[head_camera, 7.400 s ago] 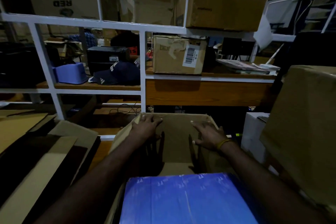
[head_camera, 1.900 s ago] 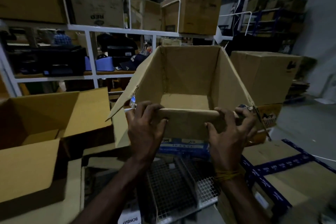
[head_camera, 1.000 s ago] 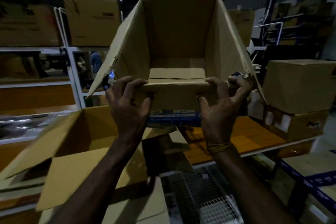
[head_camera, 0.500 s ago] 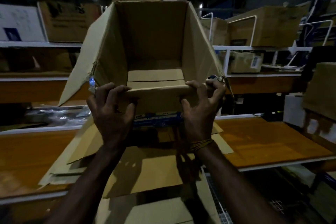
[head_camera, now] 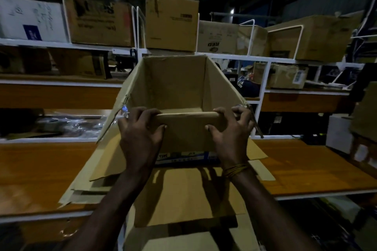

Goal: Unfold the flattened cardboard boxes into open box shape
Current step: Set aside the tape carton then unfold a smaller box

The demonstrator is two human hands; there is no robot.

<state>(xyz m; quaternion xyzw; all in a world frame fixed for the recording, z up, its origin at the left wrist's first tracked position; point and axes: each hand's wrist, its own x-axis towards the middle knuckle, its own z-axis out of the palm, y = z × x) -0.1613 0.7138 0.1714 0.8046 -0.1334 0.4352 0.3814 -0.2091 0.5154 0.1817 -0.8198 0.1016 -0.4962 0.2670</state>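
An opened cardboard box (head_camera: 177,89) is held up in front of the shelving, its mouth turned toward the camera so that the inner walls and part of the floor panel are seen. The near wall, folded over into a rounded edge, is gripped from both ends. The left hand (head_camera: 140,138) is curled over that edge near the box's left corner, fingers hooked inside and thumb pressed on the outer face. The right hand (head_camera: 231,134) is wrapped round the same edge near the right corner in the same manner, a yellow band being worn at its wrist. Each grip is thus closed on the box's near wall, and the box lies between and just beyond the two hands.

Below the box, flattened cardboard sheets (head_camera: 183,193) are spread on the wooden counter (head_camera: 306,169), partly overhanging its front edge. Whether the box rests on them or is held clear cannot be told, since its underside is hidden by the hands and its own near wall.

A blue printed strip at the base of the near wall is too small to be read. The fingertips inside the box are concealed. The closed cartons (head_camera: 171,24) on the upper shelf are dim, and the lower foreground is lost in shadow.
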